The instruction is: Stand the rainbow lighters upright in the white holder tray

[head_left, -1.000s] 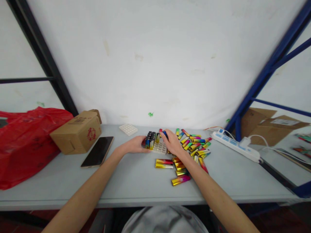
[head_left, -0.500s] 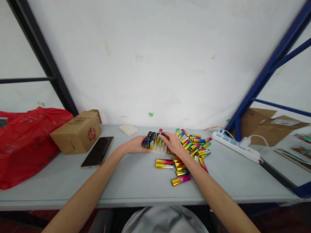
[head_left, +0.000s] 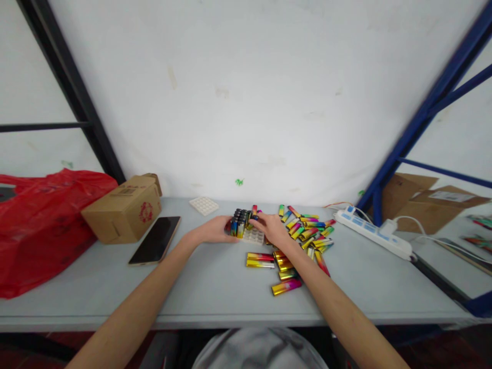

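Several colourful cylinders with dark tops (head_left: 240, 221) stand upright in a white tray with round hollows (head_left: 253, 236); the tray's right part shows bare hollows. My left hand (head_left: 215, 229) is curved round the left side of this upright group, fingers partly hidden behind it. At the group's right side, my right hand (head_left: 270, 226) pinches a small dark-ended cylinder (head_left: 254, 218) over the tray. Many loose cylinders in gold, red, green and pink (head_left: 307, 230) lie in a pile to the right, and a few (head_left: 260, 260) lie nearer the front.
A second white tray (head_left: 204, 205) lies behind my left hand. On the left are a phone (head_left: 155, 241), a cardboard box (head_left: 123, 209) and a red bag (head_left: 49, 230). A power strip (head_left: 372, 233) and opened cardboard (head_left: 423, 200) are on the right.
My right hand has moved slightly left and down, bringing the pinched cylinder closer to the upright group. My left hand has stayed nearly in place.
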Demonstrator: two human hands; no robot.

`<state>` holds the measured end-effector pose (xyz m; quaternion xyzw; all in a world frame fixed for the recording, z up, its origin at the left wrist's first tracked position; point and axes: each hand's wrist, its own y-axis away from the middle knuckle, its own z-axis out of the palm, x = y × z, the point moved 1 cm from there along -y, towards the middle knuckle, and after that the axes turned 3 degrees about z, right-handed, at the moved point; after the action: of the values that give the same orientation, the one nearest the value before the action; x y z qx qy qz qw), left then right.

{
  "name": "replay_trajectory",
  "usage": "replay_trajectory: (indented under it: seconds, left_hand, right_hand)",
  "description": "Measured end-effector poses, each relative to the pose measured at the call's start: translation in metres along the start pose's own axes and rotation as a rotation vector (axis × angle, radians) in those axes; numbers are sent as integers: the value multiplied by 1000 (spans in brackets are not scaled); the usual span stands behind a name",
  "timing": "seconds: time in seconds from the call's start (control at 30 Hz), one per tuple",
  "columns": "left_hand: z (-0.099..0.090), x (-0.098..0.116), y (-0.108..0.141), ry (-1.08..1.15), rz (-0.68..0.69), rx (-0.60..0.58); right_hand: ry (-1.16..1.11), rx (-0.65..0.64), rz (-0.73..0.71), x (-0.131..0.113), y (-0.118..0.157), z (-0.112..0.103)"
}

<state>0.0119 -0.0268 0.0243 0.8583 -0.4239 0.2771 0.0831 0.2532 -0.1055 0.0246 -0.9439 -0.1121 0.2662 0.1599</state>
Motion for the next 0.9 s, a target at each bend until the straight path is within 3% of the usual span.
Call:
replay_trajectory:
  seconds: [0.27, 0.57, 0.73, 0.9]
  left_hand:
    - [1, -3, -1, -12, 6, 9]
    - [0, -1, 0, 20, 1, 5]
    - [0, -1, -1, 26, 1, -5]
    - [0, 2, 0, 26, -6, 6]
  right_hand:
    - [359, -81, 69, -13, -3, 5]
    - [115, -20, -4, 18, -4, -10]
    - [210, 2, 12, 38, -5, -16]
    - [292, -131, -20, 36, -3, -13]
